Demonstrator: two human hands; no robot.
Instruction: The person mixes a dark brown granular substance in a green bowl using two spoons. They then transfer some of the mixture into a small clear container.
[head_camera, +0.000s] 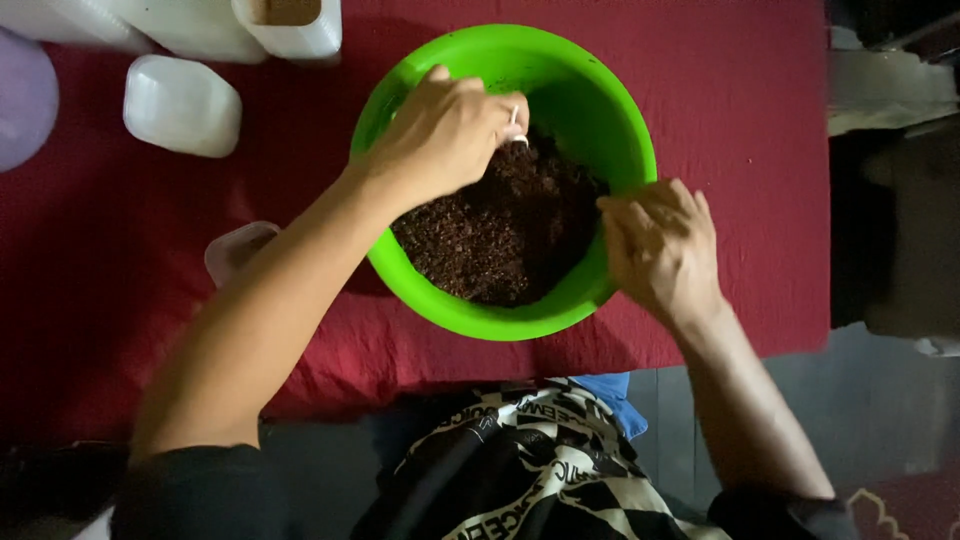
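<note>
Left hand closed on small white utensil, tip in dark crumbly mix filling green bowl on red cloth. Right hand grips bowl rim, fingers curled. Advisable: steady rim firmly, stir shallow.

Domestic setting, most likely a room in a home, work done low at floor level. Red quilted cloth spread as the work surface, dark floor showing past its edge. Household plastics about: green basin of dark brown crumbly matter, translucent white containers near the top left. Dim indoor light. Patterned rug corner at lower right.
</note>
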